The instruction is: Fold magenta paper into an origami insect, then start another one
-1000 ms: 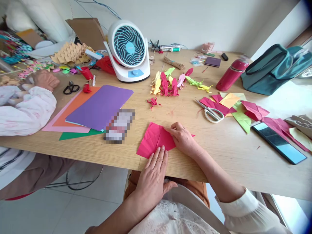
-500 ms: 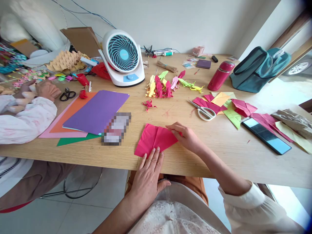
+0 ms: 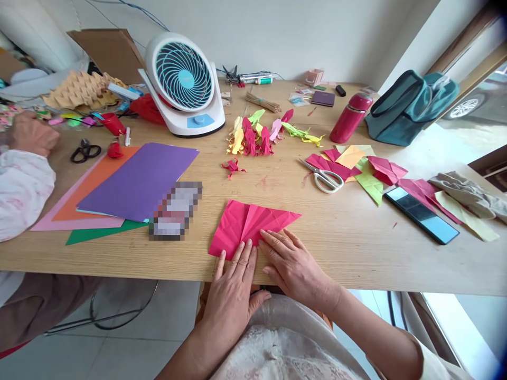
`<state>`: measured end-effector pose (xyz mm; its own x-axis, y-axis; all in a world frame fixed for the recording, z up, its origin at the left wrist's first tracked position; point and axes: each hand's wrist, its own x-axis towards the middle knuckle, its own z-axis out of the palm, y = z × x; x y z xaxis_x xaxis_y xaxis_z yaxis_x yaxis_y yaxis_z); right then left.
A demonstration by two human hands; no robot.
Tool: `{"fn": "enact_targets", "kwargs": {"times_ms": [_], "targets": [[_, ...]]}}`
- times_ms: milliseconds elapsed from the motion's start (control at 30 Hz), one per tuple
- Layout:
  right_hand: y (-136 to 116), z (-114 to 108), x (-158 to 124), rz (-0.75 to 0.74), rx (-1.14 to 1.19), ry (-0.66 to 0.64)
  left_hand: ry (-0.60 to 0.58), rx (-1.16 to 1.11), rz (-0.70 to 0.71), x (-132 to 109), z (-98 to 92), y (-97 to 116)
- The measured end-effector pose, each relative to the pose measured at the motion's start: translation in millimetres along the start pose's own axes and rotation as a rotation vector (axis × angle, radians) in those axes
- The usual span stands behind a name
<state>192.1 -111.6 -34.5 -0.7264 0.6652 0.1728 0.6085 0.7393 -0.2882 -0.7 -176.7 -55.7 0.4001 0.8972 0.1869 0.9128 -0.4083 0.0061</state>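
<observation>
A creased red sheet of origami paper [image 3: 247,224] lies near the table's front edge, its right part folded to a point. My left hand [image 3: 233,282] is flat on the paper's lower edge, fingers stretched out. Beside it, my right hand [image 3: 293,264] rests with extended fingers on the lower right edge of the fold. Neither hand grips anything. Behind the paper sits a small red folded paper figure [image 3: 233,168], and farther back stand several colourful folded paper figures [image 3: 257,134].
White-handled scissors [image 3: 327,179] and folded paper pieces [image 3: 372,182] lie right, near a phone [image 3: 422,215]. A red flask [image 3: 350,119] and teal bag [image 3: 407,113] stand behind. Left are a purple sheet [image 3: 138,179], a fan [image 3: 186,84] and another person's hand [image 3: 34,134].
My right hand has let go of the paper's right edge and moved down beside my left hand, flat on the fold. The paper's right side now ends in a point. The view has shifted slightly.
</observation>
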Motion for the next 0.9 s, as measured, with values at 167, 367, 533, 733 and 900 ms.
{"fn": "enact_targets", "kwargs": {"times_ms": [167, 367, 533, 733, 900], "targets": [[7.0, -3.8, -2.2, 0.057, -0.004, 0.038, 0.013, 0.015, -0.003, 0.6, -0.7, 0.5], [36.7, -10.4, -3.9, 0.202, -0.110, 0.177, 0.020, -0.009, 0.037, 0.9, -1.4, -4.1], [60.5, -21.2, 9.3, 0.112, -0.062, 0.122, 0.025, -0.101, 0.049, 11.2, -11.5, -14.1], [71.2, -23.2, 17.7, 0.034, 0.100, 0.135, 0.081, -0.206, -0.035, 41.0, -15.2, -28.3], [72.9, -21.2, 18.3, 0.300, 0.339, 0.168, 0.050, -0.253, 0.006, 63.8, -7.6, -40.2]]}}
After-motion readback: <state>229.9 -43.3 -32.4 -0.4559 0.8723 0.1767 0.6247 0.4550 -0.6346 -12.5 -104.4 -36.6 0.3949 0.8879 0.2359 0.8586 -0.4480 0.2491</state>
